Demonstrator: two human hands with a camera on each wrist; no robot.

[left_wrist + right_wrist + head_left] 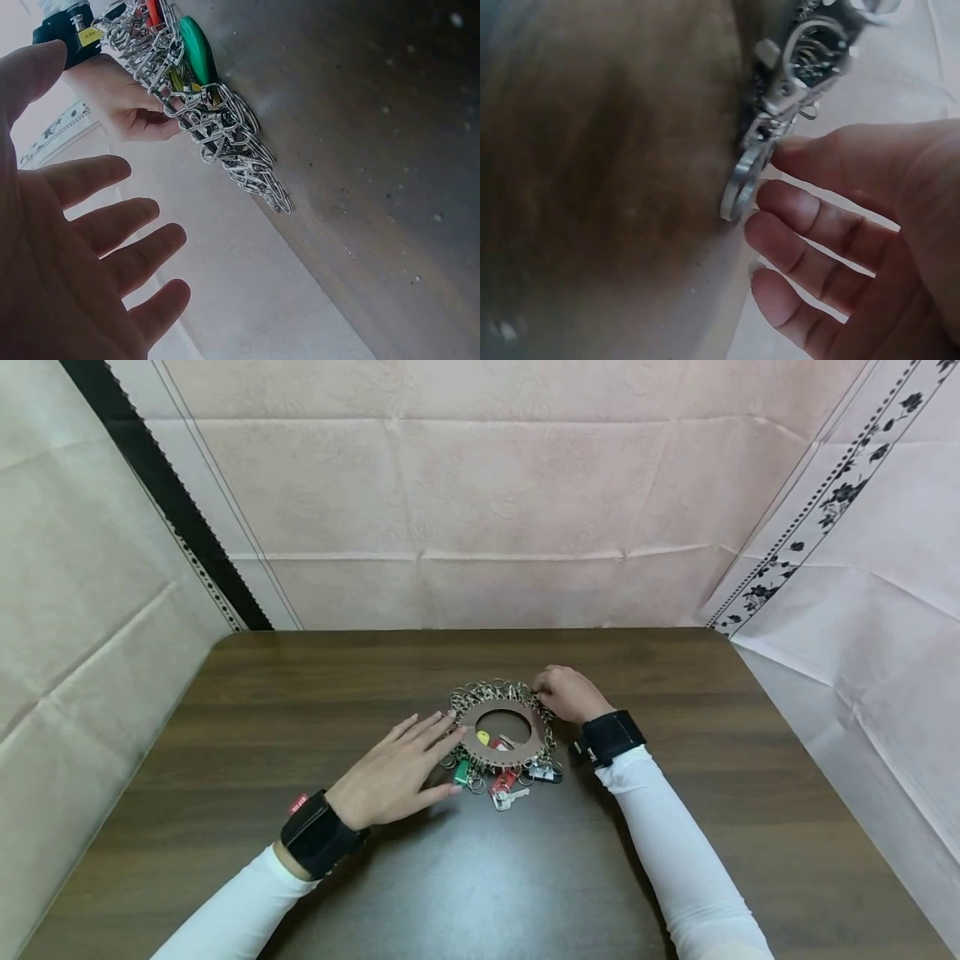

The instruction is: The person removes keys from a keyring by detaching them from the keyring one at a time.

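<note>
A flat brown ring-shaped holder lies on the table, its edge crowded with silver clasps and split rings. My left hand is spread over its left side, fingertips right at the rings. In the left wrist view, that hand's fingers are straight, with nothing between them. At the far right edge, my right hand has its fingers curled in; thumb and fingertip pinch a silver clasp with a split ring. A green tag, a red tag and a silver key hang at the near side.
A black key fob lies by the holder's near right edge, and a yellow piece shows through its centre. The brown wooden table runs back to a pale cloth hung behind and at both sides.
</note>
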